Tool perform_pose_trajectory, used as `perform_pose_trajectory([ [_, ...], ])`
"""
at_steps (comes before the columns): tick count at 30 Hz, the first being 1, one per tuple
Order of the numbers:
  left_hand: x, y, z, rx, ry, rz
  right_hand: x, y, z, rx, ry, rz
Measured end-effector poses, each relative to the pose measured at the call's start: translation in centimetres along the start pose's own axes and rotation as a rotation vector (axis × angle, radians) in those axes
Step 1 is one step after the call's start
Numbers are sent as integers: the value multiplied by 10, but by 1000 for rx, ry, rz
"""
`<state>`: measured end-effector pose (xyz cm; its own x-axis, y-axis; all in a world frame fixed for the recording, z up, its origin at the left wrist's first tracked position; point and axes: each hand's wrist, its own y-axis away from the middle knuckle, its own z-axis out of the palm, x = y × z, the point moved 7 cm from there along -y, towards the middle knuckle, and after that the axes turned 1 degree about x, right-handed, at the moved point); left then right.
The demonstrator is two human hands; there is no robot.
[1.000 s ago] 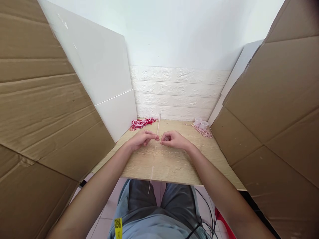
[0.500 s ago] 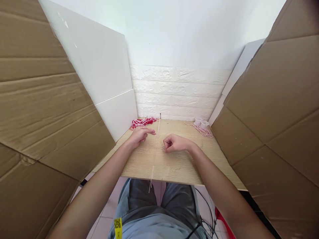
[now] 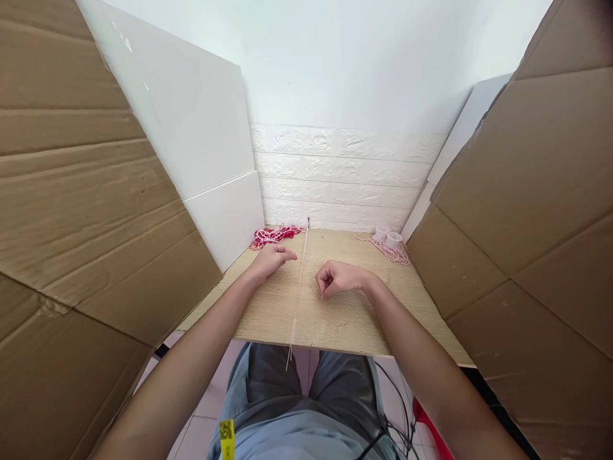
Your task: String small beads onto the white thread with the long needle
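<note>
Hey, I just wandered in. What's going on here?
A person is working with thin cord at a wooden table. A pale cord runs from the back of the table over its front edge. The left hand hovers beside it on one side, the right hand on the other. Fine thread shows by the right fingertips, though I can't tell whether it's pinched. Red and white cords lie at the back left.
</note>
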<state>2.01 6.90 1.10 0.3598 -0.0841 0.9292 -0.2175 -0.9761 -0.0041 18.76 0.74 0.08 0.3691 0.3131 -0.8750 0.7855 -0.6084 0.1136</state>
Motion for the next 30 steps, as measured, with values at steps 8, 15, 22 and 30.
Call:
perform_pose_trajectory([
  [8, 4, 1, -1, 7, -37, 22, -4, 3, 1, -23, -45, -7],
  [15, 6, 1, 4, -57, -146, 130, 3, -2, 0, 24, 12, 3],
  [22, 12, 9, 12, -193, -297, 220, 5, -5, -3, 99, 55, -2],
  [30, 7, 9, 18, -308, -309, 224, 1, -7, -3, 174, 121, 8],
])
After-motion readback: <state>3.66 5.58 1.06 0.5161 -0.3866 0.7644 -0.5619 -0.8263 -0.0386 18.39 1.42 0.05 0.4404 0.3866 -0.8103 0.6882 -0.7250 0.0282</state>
